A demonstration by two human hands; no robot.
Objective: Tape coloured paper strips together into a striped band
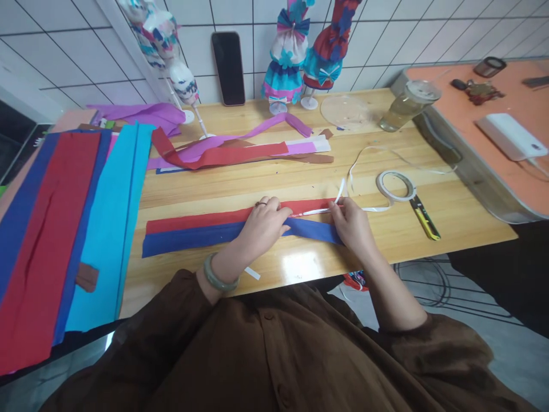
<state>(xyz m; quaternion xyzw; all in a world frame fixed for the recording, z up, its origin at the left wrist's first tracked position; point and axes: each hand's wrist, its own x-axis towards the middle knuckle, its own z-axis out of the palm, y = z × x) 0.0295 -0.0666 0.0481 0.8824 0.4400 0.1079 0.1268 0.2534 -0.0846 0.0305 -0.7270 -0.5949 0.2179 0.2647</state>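
A long red strip lies flat on the wooden table, with a blue strip along its near side. My left hand is closed at the seam between them, its fingertips pressing on the strips. White tape runs along the red strip to the right of it. At the strips' right end my right hand pinches the blue strip and the tape, and a loose white tail sticks up beside its fingertips. A roll of tape and a yellow-black cutter lie further right.
Red, blue and turquoise sheets cover the left side. Coloured strips lie behind the work. Along the wall stand a phone, decorated figures and a glass of liquid. A white power bank is at right.
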